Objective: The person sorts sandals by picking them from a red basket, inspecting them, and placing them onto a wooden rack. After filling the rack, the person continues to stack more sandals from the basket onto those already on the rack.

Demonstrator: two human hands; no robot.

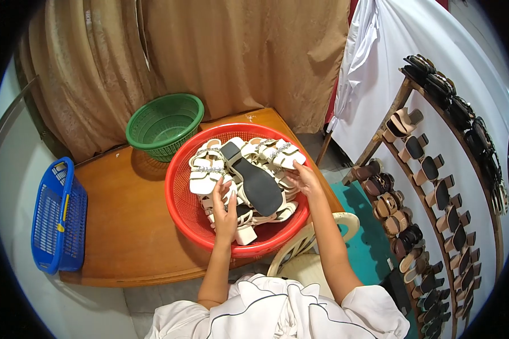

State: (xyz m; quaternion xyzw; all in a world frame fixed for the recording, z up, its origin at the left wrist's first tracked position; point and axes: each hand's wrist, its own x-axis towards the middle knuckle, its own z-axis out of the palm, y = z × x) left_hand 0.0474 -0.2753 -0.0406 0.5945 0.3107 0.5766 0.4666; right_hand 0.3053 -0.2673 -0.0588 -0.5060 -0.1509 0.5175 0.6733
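A round red basket (178,220) on the wooden table is filled with white heeled sandals. One sandal near the middle lies with its black sole (258,183) facing up. My left hand (224,210) is at the pile's left front, fingers apart, beside a white sandal (206,168) with a sparkling strap. At the right of the pile, my right hand (304,178) has its fingers bent at the edge of another white sandal (283,153) with a sparkling strap; its fingertips are partly hidden, so its grip is unclear.
A green basket (164,127) stands behind the red one. At the table's left edge, a blue basket (59,217) is tipped on its side. A cream chair (305,265) stands at the front right, and racks of shoes (441,195) line the right.
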